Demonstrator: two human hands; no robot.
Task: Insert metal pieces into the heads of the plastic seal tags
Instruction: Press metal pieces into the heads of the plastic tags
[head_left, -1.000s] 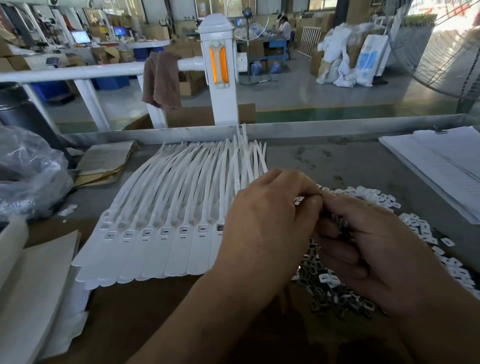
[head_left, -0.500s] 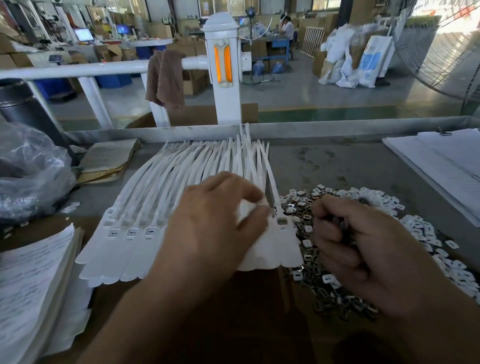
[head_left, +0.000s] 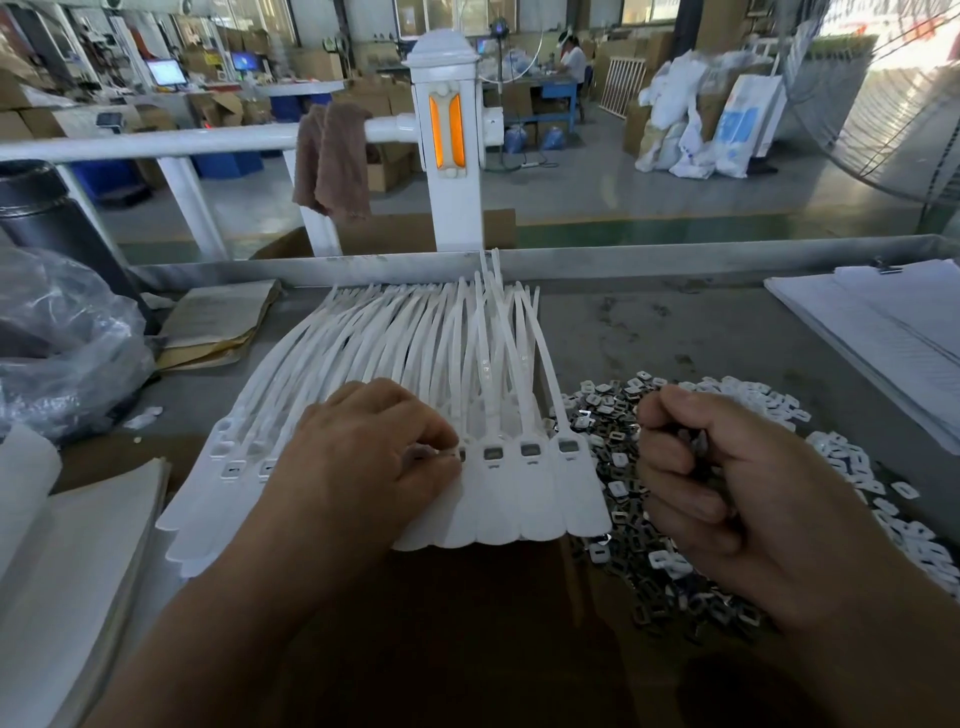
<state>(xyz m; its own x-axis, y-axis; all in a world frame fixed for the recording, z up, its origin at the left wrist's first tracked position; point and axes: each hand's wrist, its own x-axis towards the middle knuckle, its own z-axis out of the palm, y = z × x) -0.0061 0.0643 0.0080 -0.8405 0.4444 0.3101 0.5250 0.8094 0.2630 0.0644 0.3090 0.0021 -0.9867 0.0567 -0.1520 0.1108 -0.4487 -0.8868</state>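
Lettering is scarce: tiny raised marks on one strap are too small for me to read, and I can make out no other writing on the bench. My left hand (head_left: 363, 457) lies knuckles-up over the seal tags (head_left: 519, 499). Its thumb and forefinger are curled together, pinching a small grey metal piece (head_left: 422, 455) against the head of one tag in the row. My right hand (head_left: 727, 493) is curled into a fist just right of the tags, gripping a clutch of metal pieces (head_left: 698, 447) that show dark between thumb and fingers. The tags lie side by side in a fan on the table (head_left: 649, 332), heads toward me, straps running off to the raised metal rim (head_left: 675, 257). The three heads right of my left fingertips each show a dark insert. Around my right hand lies a loose heap (head_left: 618, 488) of metal parts, with white plastic frames (head_left: 857, 467) scattered along its far side. At far left sits a crumpled clear plastic bag (head_left: 67, 338); what it holds I cannot tell. A dark canister (head_left: 41, 218) stands behind it, contents hidden.
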